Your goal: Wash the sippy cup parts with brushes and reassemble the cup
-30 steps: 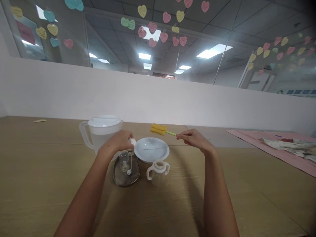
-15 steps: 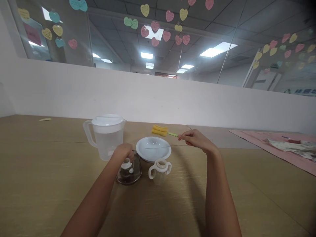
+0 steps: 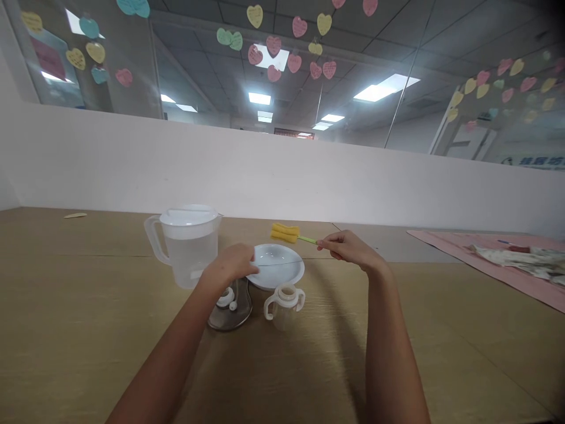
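Observation:
My right hand (image 3: 346, 247) pinches the thin green handle of a bottle brush (image 3: 285, 232) with a yellow sponge head, held level above the far rim of a white bowl (image 3: 280, 274). Over the bowl's left rim is my left hand (image 3: 233, 262), thumb and fingers apart, with nothing visible between them. Beneath that forearm lies a dark shallow tray (image 3: 233, 321), partly hidden, bearing a white bottle cap (image 3: 226, 298) with a small part attached. A clear baby bottle (image 3: 285, 315) with two white handles stands upright and uncapped in front of the bowl.
Behind my left hand stands a lidded clear pitcher (image 3: 189, 253). A pink cloth (image 3: 441, 250) with a whitish cloth (image 3: 507, 257) on it lies at the right. A low white wall (image 3: 282, 176) borders the table's back, with glass above.
My left hand has moved from the cap on the tray up and right to the bowl's left rim, its fingers spreading. My right hand with the brush has hardly moved.

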The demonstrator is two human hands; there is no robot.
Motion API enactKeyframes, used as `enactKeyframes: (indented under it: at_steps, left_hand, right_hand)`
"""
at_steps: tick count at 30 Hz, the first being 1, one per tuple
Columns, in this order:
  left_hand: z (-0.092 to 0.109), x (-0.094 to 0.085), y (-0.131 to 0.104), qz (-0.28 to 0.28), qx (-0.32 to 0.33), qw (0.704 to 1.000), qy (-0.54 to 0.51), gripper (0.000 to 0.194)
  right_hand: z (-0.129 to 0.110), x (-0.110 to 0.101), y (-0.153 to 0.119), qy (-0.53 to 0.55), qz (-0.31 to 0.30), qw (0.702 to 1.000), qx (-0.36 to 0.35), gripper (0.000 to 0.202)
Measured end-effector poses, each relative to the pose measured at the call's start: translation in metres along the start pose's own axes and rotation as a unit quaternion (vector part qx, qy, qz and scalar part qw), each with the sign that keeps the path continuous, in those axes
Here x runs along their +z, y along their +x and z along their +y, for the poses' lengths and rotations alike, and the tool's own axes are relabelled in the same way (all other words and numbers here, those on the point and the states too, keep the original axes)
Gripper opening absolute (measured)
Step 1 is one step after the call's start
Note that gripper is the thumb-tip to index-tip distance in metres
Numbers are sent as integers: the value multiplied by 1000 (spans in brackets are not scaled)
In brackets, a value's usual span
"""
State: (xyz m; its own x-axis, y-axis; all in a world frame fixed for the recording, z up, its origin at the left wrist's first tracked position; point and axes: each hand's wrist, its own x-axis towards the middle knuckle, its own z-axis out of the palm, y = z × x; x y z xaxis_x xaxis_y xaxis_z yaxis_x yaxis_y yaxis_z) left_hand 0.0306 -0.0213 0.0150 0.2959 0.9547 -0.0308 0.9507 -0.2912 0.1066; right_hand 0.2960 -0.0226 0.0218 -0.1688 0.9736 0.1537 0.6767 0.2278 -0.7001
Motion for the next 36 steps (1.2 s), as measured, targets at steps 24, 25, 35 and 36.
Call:
enactKeyframes:
  at_steps: [24,25,35,36]
  left_hand:
    - [13,-11,-5,49,237,884,-399,52]
    - [11,-11,-3,73,219,877,-421,54]
    - [-4,0,17,285,140,895,-313,58]
    - [-4,1,18,294,139,902,-283,56]
  right_hand:
    - [1,-8,-9,134,80,988,-23,43]
    - [-1,-9,-12,149,69,986,-36,43]
    - [-13,-7,-15,32,-11,998,-47,44]
    - [-13,-7,-15,17,-7,999,-46,45]
